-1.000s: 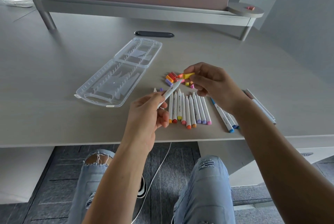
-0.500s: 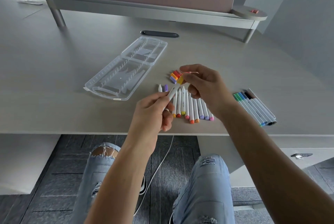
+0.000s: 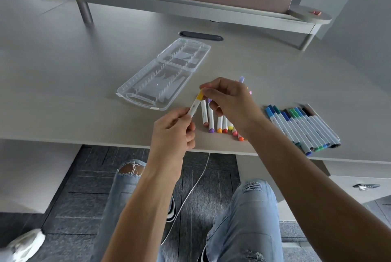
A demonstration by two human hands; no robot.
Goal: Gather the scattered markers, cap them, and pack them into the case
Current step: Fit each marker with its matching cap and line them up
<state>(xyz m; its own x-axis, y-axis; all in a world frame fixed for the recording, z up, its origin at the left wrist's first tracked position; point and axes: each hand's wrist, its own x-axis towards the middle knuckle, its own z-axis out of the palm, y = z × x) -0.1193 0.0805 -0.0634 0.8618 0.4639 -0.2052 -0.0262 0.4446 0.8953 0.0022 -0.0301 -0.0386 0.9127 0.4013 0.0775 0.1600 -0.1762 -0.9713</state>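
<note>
Markers are mid-capping: our left hand (image 3: 172, 129) grips a marker (image 3: 195, 106) at frame centre while our right hand (image 3: 229, 100) pinches its yellow cap (image 3: 199, 96) on. Capped ones (image 3: 304, 127) lie lower right; the case (image 3: 160, 75) holds none, so packing remains.

Clear glossy plastic case (image 3: 163, 79) on matt pale wood-grain desk (image 3: 84, 75); frayed denim jeans (image 3: 243, 219).
</note>
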